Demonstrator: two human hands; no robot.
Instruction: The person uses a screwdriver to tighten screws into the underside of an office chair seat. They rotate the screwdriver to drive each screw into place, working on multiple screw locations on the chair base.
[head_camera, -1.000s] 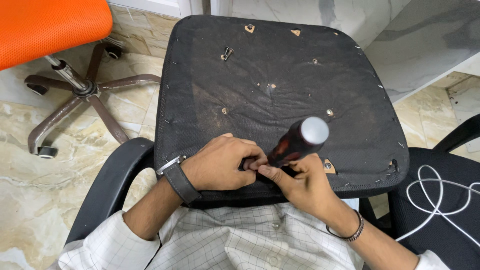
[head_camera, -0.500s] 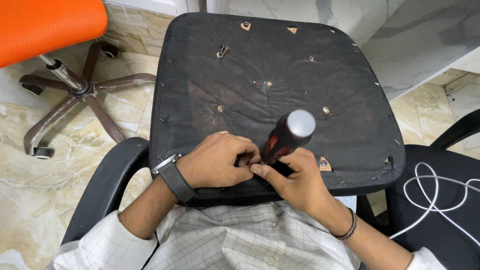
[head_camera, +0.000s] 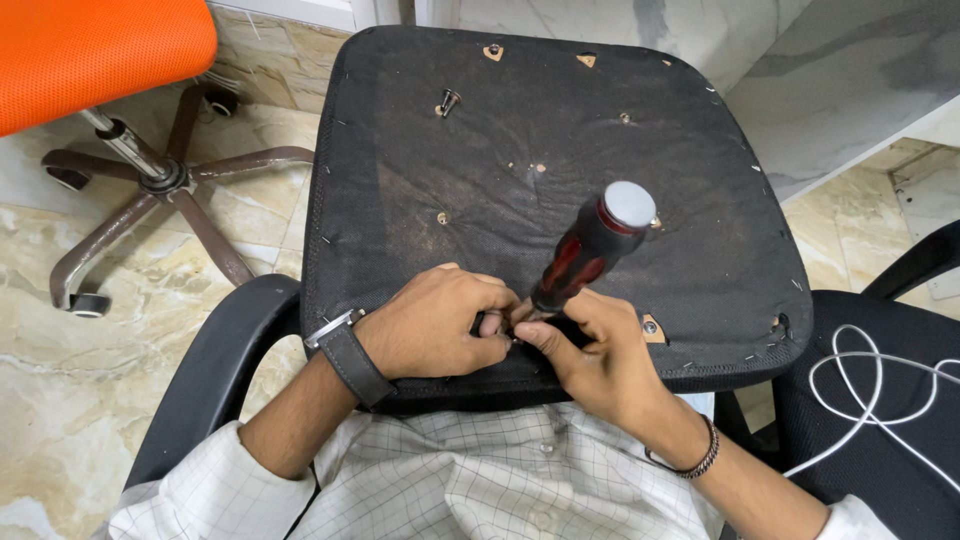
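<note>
The screwdriver (head_camera: 590, 255) tip is hidden between the left hand (head_camera: 430, 325) and right hand (head_camera: 595, 360).

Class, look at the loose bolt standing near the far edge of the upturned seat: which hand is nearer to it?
Left. The left hand lies almost straight below the bolt; the right hand sits further right, at the screwdriver.

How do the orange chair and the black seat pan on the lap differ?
The orange chair stands upright on its brown star base; the black seat pan lies underside up with no base. The orange chair shows clean mesh; the black seat pan shows dusty fabric, staples and bolt holes. Both are office chair seats.
</note>
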